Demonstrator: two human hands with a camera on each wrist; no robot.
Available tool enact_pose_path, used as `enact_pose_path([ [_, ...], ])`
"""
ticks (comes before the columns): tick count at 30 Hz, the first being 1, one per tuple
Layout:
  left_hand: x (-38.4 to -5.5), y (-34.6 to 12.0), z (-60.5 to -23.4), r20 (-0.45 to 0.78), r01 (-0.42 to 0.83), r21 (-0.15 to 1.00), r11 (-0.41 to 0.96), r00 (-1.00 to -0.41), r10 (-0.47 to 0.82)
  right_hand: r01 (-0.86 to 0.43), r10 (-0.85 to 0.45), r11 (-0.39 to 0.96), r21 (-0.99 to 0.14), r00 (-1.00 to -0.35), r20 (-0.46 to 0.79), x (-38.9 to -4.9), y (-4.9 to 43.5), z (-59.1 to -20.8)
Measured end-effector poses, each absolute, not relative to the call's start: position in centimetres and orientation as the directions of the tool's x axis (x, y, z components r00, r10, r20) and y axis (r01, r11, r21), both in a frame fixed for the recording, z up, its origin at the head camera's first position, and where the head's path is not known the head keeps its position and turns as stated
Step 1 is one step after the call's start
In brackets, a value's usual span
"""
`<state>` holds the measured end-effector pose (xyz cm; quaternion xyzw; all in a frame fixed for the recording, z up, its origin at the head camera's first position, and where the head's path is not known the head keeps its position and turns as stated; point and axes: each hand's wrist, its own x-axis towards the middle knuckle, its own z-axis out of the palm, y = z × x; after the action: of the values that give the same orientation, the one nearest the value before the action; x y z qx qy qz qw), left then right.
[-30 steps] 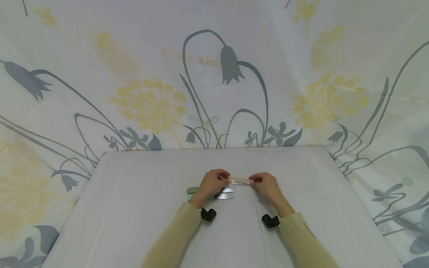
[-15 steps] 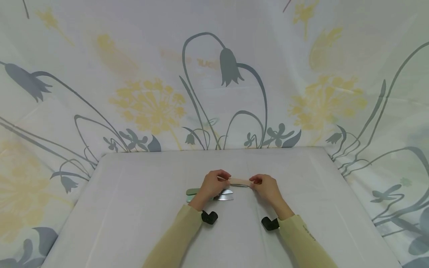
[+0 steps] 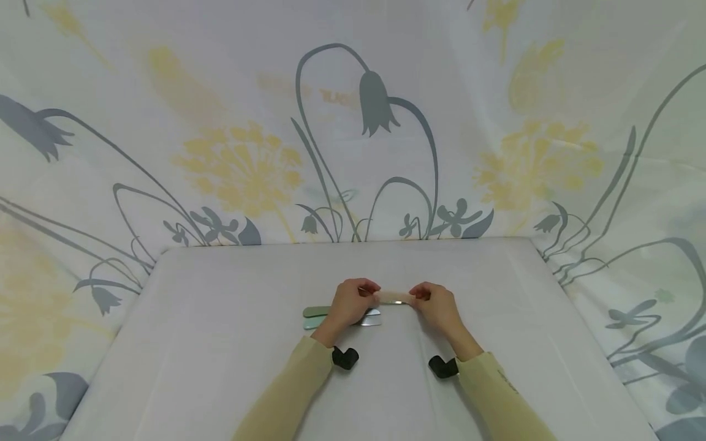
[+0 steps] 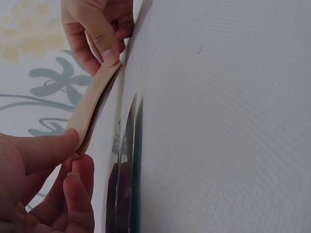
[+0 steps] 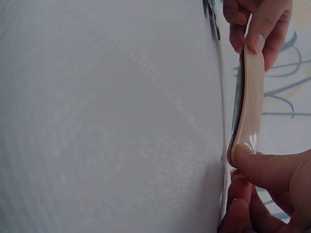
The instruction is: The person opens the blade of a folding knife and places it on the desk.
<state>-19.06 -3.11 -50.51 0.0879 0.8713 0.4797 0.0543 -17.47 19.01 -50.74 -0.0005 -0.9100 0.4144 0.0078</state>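
A folding knife with a beige handle (image 3: 394, 296) is held level between both hands above the table. Its metal blade edge (image 5: 238, 99) shows along the handle's slot, lying folded along it. The left hand (image 3: 352, 303) pinches one end between thumb and fingers; the right hand (image 3: 438, 305) pinches the other end the same way. Under the left wrist lie a green-handled knife (image 3: 315, 312) and a mint-handled knife (image 3: 314, 323), side by side with their blades (image 3: 372, 320) out to the right. The left forearm hides part of them. In the left wrist view these blades (image 4: 130, 128) stand beside the hand.
A white cloth covers the table (image 3: 220, 355). Behind it hangs a flower-printed curtain (image 3: 463, 122), with more of it at both sides. Black wrist-worn pieces (image 3: 345, 358) sit at the cuffs of the light green sleeves (image 3: 287, 392).
Both hands stay nearly in place on the beige knife. The metal strip below its handle looks closer to the handle than a second ago. The head view has shifted slightly.
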Motion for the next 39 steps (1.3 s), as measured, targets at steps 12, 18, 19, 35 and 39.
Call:
enact_pose_path([
  [12,-18.1,-4.4,-49.6,-0.06,0.009,0.915,0.404,-0.986,0.157,0.011,0.059,0.472,-0.882,-0.998,0.019,-16.4,18.2,-49.6],
  [18,-16.9,-5.5,-49.0,-0.038,0.037,0.928,0.371,-0.981,0.191,0.029,0.049,0.321,-0.947,-0.999,-0.014,-15.5,17.9,-48.8],
  [19,-16.7,-5.7,-49.0,-0.038,0.038,0.932,0.361,-0.979,0.2,0.026,0.045,0.32,-0.947,-0.999,-0.013,-15.3,17.9,-48.6],
  [35,-13.3,-7.7,-48.8,-0.152,-0.041,0.959,0.279,-0.907,0.392,0.059,-0.059,0.124,-0.991,-0.996,-0.067,-12.8,16.5,-46.8],
  [39,-12.8,-7.7,-48.9,-0.16,-0.036,0.961,0.275,-0.883,0.441,0.045,-0.097,0.095,-0.995,-0.994,-0.054,-12.8,16.1,-46.5],
])
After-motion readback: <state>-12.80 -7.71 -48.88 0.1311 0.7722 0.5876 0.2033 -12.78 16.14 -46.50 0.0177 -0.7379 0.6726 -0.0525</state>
